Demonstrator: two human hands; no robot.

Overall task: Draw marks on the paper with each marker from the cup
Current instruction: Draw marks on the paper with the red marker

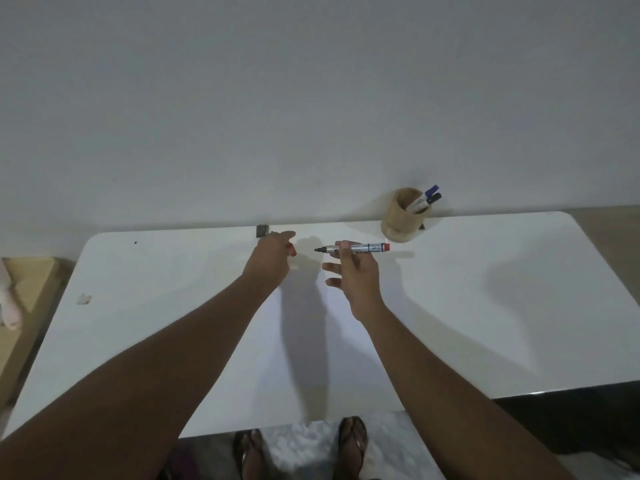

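Observation:
My right hand (356, 275) pinches an uncapped marker (367, 248) with a red end, held level above the table, its dark tip pointing left. My left hand (272, 258) is closed around a small red cap (293, 250), which peeks out at the fingertips. A white sheet of paper (311, 341) lies on the white table (485, 289) below both hands; its edges are faint. A tan cup (403, 216) stands at the table's back edge, to the right of my right hand, with a blue-capped marker (431, 191) and a black-capped marker (434, 198) sticking out.
The table backs onto a plain grey wall. A small dark object (262, 230) sits at the back edge near my left hand. A chipped spot (84, 299) marks the table's left side. Tan furniture (24, 306) stands at the left. My sandalled feet (301, 448) show below the front edge.

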